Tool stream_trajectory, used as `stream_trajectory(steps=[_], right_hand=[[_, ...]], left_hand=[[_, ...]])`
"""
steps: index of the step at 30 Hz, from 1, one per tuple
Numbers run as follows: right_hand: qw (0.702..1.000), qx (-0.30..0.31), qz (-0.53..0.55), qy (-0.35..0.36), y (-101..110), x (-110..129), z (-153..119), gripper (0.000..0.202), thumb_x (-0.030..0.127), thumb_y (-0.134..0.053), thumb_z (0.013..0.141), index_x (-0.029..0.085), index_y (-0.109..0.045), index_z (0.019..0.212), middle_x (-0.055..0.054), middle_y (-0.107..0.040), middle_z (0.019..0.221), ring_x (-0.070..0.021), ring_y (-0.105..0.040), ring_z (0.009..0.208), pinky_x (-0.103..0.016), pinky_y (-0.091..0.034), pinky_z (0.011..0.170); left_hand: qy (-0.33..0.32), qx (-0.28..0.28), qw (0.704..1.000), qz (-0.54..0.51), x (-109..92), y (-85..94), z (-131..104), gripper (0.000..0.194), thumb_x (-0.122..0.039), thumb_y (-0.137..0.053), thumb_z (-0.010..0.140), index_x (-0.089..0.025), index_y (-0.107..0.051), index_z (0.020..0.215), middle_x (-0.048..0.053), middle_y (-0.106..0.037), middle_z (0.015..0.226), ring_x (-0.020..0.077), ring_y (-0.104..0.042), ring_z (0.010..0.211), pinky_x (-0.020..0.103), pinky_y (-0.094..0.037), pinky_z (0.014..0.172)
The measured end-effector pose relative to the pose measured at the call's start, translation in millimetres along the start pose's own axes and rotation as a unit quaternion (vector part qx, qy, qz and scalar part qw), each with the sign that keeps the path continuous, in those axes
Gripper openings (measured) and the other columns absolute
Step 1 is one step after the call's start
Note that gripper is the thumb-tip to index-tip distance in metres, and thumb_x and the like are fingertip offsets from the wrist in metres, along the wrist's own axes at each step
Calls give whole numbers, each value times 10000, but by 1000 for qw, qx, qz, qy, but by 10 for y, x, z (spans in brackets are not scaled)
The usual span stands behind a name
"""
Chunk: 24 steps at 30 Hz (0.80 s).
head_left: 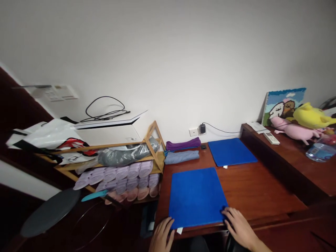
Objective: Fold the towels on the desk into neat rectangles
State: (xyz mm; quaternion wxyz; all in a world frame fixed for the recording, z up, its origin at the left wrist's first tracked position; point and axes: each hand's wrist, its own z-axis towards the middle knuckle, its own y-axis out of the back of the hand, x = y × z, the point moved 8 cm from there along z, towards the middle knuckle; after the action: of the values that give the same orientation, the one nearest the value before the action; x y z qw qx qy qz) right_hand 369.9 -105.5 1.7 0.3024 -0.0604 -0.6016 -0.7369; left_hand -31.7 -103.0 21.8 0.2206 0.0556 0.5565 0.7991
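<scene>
A blue cloth (197, 197) lies flat on the brown wooden table (252, 189), with a small white tag at its front edge. At its front left corner rests my left hand (162, 235), fingers slightly apart. My right hand (238, 225) is at the front right corner, its fingers spread and the fingertips touching the cloth's edge. Behind and to the right, a second blue cloth (232, 151) is laid flat. A folded purple cloth (183, 143) and a folded grey-blue cloth (182, 157) lie at the back left of the table.
Left of the table stands a wooden rack (157, 159) with slippers (122, 172) and a white box (112, 133). On the raised surface at right are a pink plush toy (295, 131), a yellow plush toy (311, 116), a bottle (320, 150) and a remote (272, 138).
</scene>
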Motion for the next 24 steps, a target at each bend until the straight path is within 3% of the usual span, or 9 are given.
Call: stream_trajectory(steps=[3,7,10,13,18,21,24], right_hand=[[999,3,-3,42,23,106,-294,491,313,-577,971,351,-603,1460,-88,-698,1370,-288,-666,1249,-465,-558,1079],[996,-33,-36,75,151,177,-262,442,173,-527,966,345,-683,1343,-51,-769,1181,-244,-724,1079,-397,-599,957],[993,-54,-53,91,300,245,-268,299,214,-497,1017,317,-738,1162,-25,-777,989,-218,-727,907,-350,-597,840],[991,-72,-38,106,563,315,-357,259,276,-480,1052,300,-724,1136,-16,-769,953,-202,-720,852,-328,-579,781],[988,-114,4,103,1408,374,-450,306,297,-479,1059,313,-696,1275,-54,-785,1104,-208,-726,953,-340,-579,848],[985,-144,20,94,2092,396,-452,319,309,-479,1065,313,-704,1291,-66,-789,1129,-218,-741,974,-359,-596,878],[982,-160,48,87,2720,371,-454,315,332,-505,1059,328,-713,1296,-60,-784,1157,-222,-754,1017,-346,-619,878]], left_hand=[[-21,4,1000,14,-129,22,-166,555,-274,-497,959,-406,-560,1494,-17,-662,1468,252,-655,1314,410,-617,1039],[-61,-10,997,44,-272,133,-76,438,-203,-478,971,-397,-725,1276,-15,-801,1193,229,-764,1094,377,-645,966],[-84,-19,994,69,-355,261,-77,476,-87,-465,942,-400,-761,1145,-43,-821,1040,195,-782,958,344,-651,922],[-97,-58,991,76,-449,479,-100,476,-94,-437,956,-390,-772,1120,-39,-824,1025,200,-784,940,351,-656,896],[-100,-103,990,13,-734,1061,158,397,-268,-401,1048,-347,-785,1107,-1,-828,1047,205,-786,953,340,-654,876],[-62,-92,992,-66,-921,1500,483,319,-429,-480,1040,-348,-777,1124,8,-824,1060,215,-779,960,345,-650,888],[-28,-43,988,-147,-1102,1846,840,298,-536,-570,981,-354,-796,1047,3,-826,1010,222,-774,912,337,-650,853]])
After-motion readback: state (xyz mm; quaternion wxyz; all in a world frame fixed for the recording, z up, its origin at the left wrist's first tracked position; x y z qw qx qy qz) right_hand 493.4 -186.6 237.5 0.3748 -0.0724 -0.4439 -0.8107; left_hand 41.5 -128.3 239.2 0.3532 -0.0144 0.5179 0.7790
